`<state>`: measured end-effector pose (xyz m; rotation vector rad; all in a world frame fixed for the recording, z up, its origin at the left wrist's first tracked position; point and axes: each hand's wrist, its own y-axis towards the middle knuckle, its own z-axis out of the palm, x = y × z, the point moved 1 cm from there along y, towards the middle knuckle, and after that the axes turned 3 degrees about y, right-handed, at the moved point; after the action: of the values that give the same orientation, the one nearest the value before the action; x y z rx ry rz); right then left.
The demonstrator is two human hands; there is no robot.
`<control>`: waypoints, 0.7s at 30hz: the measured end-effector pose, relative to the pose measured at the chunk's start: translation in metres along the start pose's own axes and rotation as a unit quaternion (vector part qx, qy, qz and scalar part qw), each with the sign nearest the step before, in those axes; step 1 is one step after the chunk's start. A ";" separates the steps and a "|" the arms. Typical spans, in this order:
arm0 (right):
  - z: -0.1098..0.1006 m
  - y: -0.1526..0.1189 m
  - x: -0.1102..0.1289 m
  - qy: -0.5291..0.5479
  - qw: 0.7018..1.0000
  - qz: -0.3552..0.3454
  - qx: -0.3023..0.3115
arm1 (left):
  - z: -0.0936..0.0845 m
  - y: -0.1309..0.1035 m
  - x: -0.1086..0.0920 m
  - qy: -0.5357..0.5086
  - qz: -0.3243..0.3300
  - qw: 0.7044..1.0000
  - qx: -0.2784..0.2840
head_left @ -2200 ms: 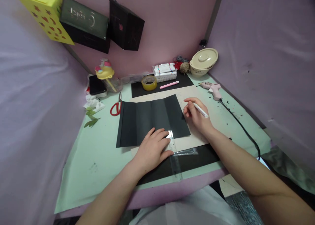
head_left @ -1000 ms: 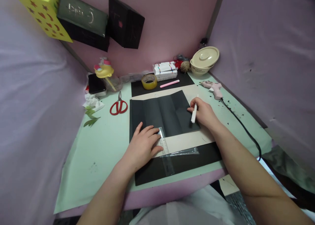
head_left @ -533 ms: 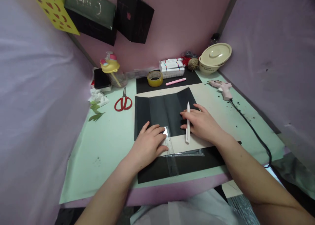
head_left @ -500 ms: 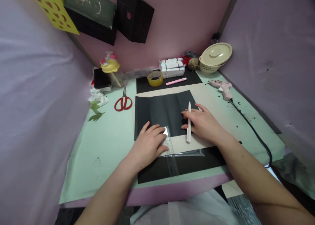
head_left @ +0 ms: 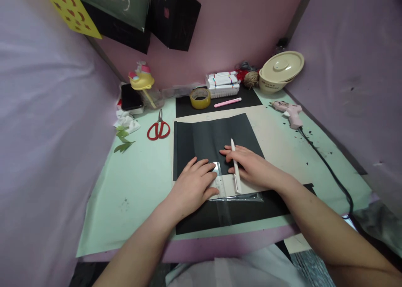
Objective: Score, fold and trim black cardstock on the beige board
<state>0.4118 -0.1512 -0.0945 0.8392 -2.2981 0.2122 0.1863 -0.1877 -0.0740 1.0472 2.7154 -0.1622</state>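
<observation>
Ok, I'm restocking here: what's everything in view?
Folded sheet: 1, black, centre
Ruler: 1, clear, front centre
Pen: 1, white, centre
Plastic strip: 1, clear, front
Board: 1, beige, under sheet
Black paper: count unclear, under board
Scissors: 1, red, left
Leaves: several, green, left
Tissue: 1, white, left
Slab: 1, black, back left
Cup: 1, clear and yellow, back left
Tape roll: 1, yellow, back
Markers: many, white, back
Stick: 1, pink, before markers
Twine ball: 1, tan, back right
Bowl: 1, cream, back right
Glue gun: 1, pink, right
Boxes: 2, dark, upper left
Cutout: 1, yellow, upper left
Table cover: 1, green, underneath
Left hand: 1, at ruler
Right hand: 1, holding pen
</observation>
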 end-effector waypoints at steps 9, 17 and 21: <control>-0.001 -0.001 -0.001 0.020 1.000 0.006 -0.005 | 0.002 0.001 -0.005 0.001 0.010 1.000 -0.001; 0.000 -0.001 -0.002 0.018 1.000 0.007 -0.002 | 0.002 0.001 -0.005 0.000 0.011 1.000 0.002; 0.000 -0.001 -0.002 0.015 1.000 0.008 0.003 | 0.003 0.000 -0.005 -0.002 0.013 1.000 -0.001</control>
<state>0.4138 -0.1511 -0.0956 0.8146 -2.2778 0.2369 0.1906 -0.1913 -0.0755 1.0809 2.6967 -0.1556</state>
